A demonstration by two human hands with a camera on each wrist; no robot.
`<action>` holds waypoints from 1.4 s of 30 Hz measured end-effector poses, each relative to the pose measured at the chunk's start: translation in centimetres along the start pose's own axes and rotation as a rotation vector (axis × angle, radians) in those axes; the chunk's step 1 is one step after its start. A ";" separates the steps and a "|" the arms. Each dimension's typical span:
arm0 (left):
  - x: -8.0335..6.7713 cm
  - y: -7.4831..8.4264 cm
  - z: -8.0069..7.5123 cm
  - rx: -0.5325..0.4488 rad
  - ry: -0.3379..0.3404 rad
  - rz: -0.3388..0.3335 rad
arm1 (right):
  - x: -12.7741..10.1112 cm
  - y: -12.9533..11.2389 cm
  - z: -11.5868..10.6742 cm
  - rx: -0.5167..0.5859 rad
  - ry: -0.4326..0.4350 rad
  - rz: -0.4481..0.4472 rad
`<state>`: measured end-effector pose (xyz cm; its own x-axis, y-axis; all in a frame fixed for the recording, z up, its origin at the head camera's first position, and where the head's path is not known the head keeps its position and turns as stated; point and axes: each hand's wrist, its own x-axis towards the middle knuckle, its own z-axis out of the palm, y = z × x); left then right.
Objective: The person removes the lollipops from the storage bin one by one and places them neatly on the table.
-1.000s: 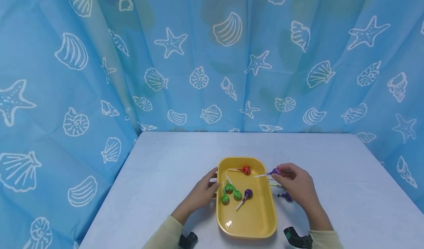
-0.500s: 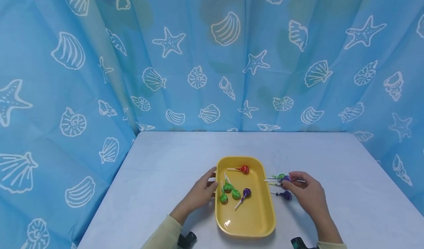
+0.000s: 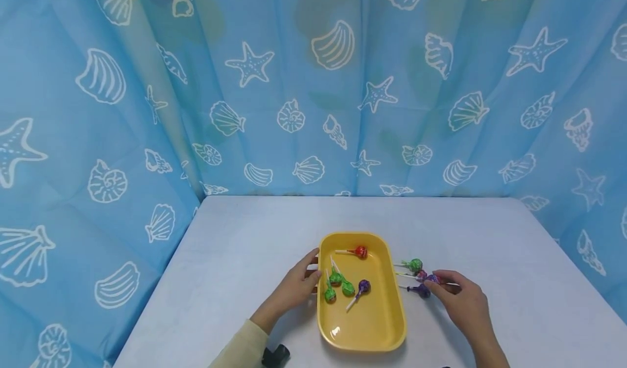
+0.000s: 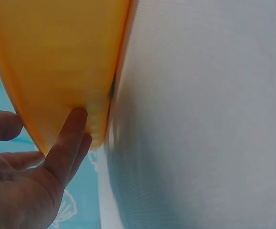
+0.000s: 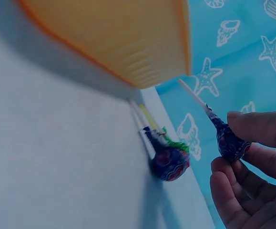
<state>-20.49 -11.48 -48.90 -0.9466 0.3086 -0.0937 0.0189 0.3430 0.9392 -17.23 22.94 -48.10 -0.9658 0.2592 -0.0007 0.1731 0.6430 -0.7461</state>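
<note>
My left hand [image 3: 292, 287] touches the left side of a yellow tray [image 3: 401, 332], its fingers stretched against the outer wall [image 4: 56, 71] in the left wrist view. Inside the tray lie a red lollipop [image 3: 361, 252], several green lollipops [image 3: 348, 288] and a purple lollipop [image 3: 364, 286]. To the right of the tray, my right hand [image 3: 462, 302] pinches another purple lollipop [image 5: 230, 143] by its wrapped head between thumb and fingers, the stick pointing toward the tray. Beside it on the table lie a green lollipop [image 3: 415, 265], a red one [image 3: 421, 275] and a dark purple one [image 3: 420, 290].
The white-covered table [image 3: 254, 232] stretches out on both sides of the tray. A blue curtain [image 3: 274, 85] with shell and starfish prints hangs behind and at the sides. A black device part [image 3: 276, 356] sits by the left wrist.
My right hand has carried the purple lollipop from the tray's right edge rightward and nearer, down beside the loose lollipops. My left hand has stayed at the tray.
</note>
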 end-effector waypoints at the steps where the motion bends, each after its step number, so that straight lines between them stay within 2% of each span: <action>1: 0.0 0.0 0.0 0.002 -0.002 -0.001 | -0.1 0.2 0.1 -0.003 -0.004 0.006; 11: -0.2 0.1 0.1 0.020 0.017 -0.021 | -0.4 1.6 0.7 -0.062 -0.066 -0.015; 22: -0.1 0.1 0.1 0.027 0.020 -0.016 | -0.6 1.8 1.2 -0.083 -0.110 0.050; 28: -0.1 0.0 0.1 0.029 0.019 -0.016 | -0.6 2.1 1.5 -0.088 -0.140 0.054; 42: -0.1 -0.1 0.2 0.025 0.022 -0.018 | -0.6 1.9 1.7 -0.102 -0.135 0.082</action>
<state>-20.38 -11.39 -49.02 -0.9536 0.2828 -0.1029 0.0094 0.3700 0.9290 -16.68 22.77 -50.62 -0.9635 0.2190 -0.1536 0.2646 0.6950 -0.6686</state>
